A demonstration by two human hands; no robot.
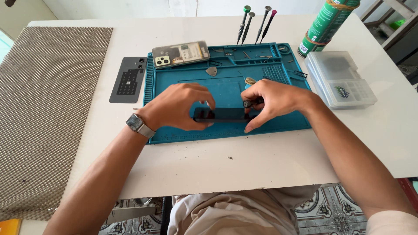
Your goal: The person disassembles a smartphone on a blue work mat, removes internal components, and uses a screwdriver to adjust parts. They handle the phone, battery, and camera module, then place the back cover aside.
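A dark smartphone lies screen-up on a teal repair mat, gripped at both ends. My left hand, with a wristwatch, clasps its left end from above. My right hand holds its right end and also pinches a small dark screwdriver handle against the fingers. On the mat's far left rests a second phone with its back removed and its insides showing. A grey triangular pick lies just beyond my left hand.
Several screwdrivers stand upright behind the mat. A green spray can and a clear plastic parts box stand at the right. A dark grey phone back cover lies left of the mat, beside a woven mat.
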